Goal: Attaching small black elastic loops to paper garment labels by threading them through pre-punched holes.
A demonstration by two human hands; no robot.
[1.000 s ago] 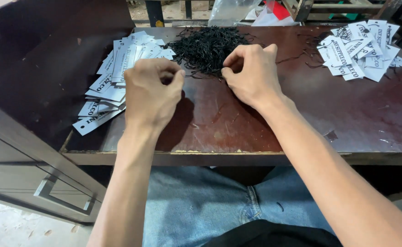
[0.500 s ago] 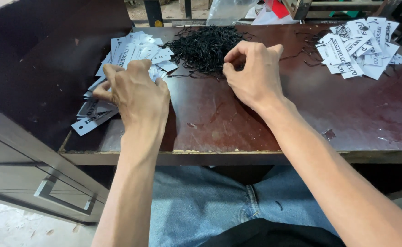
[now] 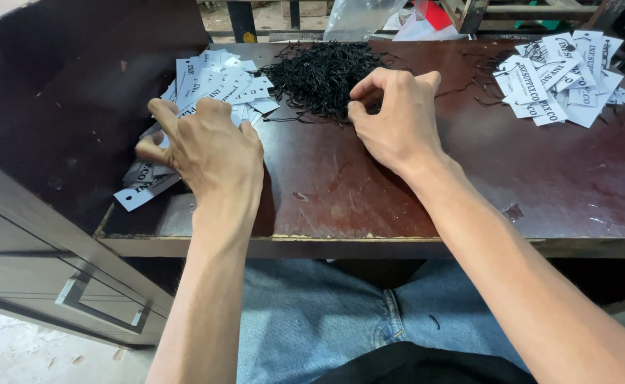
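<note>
Left hand (image 3: 205, 153), fingers spread, presses on white tags (image 3: 205, 85) near the table's (image 3: 341, 192) left edge; right hand (image 3: 398, 117) pinches black strings (image 3: 323, 71) at the far edge. More tags (image 3: 561, 75) fill the far right corner.

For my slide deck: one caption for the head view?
Left hand on white tags, right hand at black strings.

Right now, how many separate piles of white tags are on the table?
2: one pile of white tags under the left hand, another pile at the table's far right corner; its edge may be cut off.
</note>
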